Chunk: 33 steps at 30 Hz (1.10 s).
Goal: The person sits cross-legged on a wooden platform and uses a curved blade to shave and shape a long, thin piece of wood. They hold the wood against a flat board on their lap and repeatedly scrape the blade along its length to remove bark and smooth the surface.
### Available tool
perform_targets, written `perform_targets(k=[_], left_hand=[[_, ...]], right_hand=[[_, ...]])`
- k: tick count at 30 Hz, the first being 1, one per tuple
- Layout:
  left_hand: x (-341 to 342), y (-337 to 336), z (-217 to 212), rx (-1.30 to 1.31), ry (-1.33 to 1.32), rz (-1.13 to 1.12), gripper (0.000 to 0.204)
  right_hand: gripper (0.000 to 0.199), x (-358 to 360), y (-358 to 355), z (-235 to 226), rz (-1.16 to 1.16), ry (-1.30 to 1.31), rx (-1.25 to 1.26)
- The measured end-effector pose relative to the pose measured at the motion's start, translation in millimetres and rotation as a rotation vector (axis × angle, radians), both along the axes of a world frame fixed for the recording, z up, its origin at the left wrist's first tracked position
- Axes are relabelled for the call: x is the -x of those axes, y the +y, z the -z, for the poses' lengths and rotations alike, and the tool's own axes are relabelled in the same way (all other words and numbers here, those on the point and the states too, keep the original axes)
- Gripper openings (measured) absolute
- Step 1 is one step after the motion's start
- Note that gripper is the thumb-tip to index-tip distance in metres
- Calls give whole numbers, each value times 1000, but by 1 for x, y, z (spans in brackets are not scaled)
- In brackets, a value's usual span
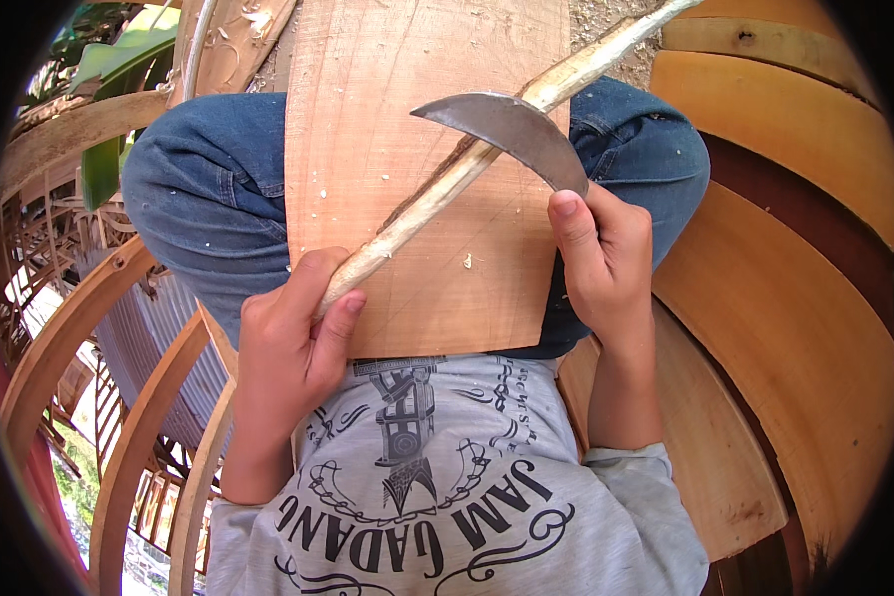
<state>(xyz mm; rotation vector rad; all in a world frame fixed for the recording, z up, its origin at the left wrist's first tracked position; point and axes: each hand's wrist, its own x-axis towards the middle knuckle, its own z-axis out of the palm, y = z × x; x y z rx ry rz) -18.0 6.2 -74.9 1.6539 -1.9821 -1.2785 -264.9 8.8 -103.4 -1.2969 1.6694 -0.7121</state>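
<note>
Gripping the stick (467, 164) near its end with your left hand (293, 343), your right hand (606, 263) closes on the curved blade (512, 129); pale stripped wood shows at both ends, bark remains mid-length; it lies across the board (417, 199) on your lap.

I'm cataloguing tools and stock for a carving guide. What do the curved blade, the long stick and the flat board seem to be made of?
Curved grey blade: likely bare steel, dull sheen. Long pale stick: raw wood, bark strips remaining. Flat light board: unfinished sawn wood, visible grain.

Surroundings: workshop timber.
Curved wooden planks (805, 328) stacked right; bent wooden frames (119, 397) left; green leaves (119, 60) upper left.
</note>
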Motion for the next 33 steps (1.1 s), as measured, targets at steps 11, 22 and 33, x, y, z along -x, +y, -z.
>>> perform_targets(k=[11,22,33], left_hand=[[-30,-2,6,46,79,-64,15],[-60,-4,39,67,155,-52,16],[-58,-3,40,112,154,-44,20]], right_hand=[[25,-29,-8,-13,-71,-195,-132],[31,-62,-5,-16,-105,-431,-315],[30,-65,-5,-22,-182,-414,-245]])
